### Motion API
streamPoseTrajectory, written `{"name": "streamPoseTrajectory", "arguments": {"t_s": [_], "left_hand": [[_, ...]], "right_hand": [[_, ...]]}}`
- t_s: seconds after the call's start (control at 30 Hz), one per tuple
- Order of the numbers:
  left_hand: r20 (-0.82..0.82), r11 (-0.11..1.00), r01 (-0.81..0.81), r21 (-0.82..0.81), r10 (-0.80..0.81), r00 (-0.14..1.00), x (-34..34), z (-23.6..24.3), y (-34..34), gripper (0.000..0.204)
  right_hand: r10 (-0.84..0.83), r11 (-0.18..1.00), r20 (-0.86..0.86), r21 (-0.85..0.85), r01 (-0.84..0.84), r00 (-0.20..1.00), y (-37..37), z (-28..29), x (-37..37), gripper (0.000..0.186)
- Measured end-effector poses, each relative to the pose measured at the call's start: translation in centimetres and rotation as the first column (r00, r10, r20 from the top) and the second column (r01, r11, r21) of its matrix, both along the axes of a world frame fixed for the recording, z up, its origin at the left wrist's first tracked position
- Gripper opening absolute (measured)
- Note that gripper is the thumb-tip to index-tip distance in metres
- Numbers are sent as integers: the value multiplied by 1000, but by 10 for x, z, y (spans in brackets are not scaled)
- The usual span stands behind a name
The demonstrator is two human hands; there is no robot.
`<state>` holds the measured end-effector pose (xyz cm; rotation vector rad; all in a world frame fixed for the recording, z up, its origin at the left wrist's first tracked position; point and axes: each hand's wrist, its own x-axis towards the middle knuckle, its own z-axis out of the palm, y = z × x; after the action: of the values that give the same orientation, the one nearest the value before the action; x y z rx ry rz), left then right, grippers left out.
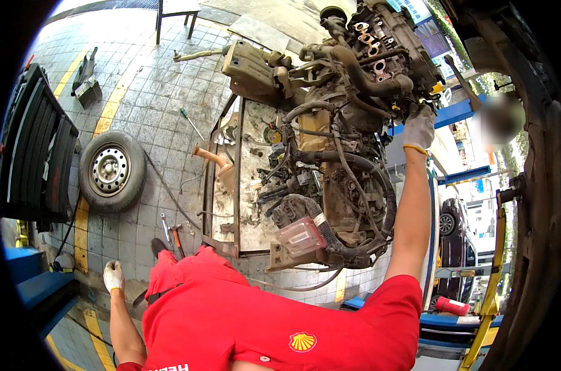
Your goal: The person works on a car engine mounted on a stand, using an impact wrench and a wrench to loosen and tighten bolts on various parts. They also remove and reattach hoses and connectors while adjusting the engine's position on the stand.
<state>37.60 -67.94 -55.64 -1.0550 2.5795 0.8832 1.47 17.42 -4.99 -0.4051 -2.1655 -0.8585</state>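
Observation:
A greasy engine [362,86] with hoses and a wiring harness rests over a metal-framed tray [253,179] before me. My right hand [420,128], in a white knit glove, reaches up to the engine's right end. Its fingers close round a dark part there, and the fingertips are partly hidden. My left hand [114,276], also gloved, hangs low at my left side, away from the engine. Its fingers are curled in, and nothing shows in them. A clear reddish plastic box [301,237] sits near the engine's lower end, beside a thick corrugated hose [335,241].
A wheel with its tyre [113,172] lies on the tiled floor at left, near a black cabinet [36,148]. A hammer [177,240], a ratchet [166,230] and a screwdriver [191,123] lie on the floor. A dark vehicle body [543,185] overhangs the right side. Another person [502,119] stands beyond.

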Motion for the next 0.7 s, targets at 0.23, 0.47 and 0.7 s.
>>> {"name": "streamPoseTrajectory", "arguments": {"t_s": [0.23,0.47,0.7], "left_hand": [[20,1000,6,16,-6,1000,-1,5,1,30],[37,1000,5,14,-5,999,8,-11,-3,30],[-24,999,34,33,-34,999,-3,-15,-5,30]], "right_hand": [[-58,998,36,18,58,998,-6,1,-1,31],[6,996,10,-90,-5,1000,-38,8,6,35],[-117,970,31,-212,121,993,-29,14,3,47]]}}
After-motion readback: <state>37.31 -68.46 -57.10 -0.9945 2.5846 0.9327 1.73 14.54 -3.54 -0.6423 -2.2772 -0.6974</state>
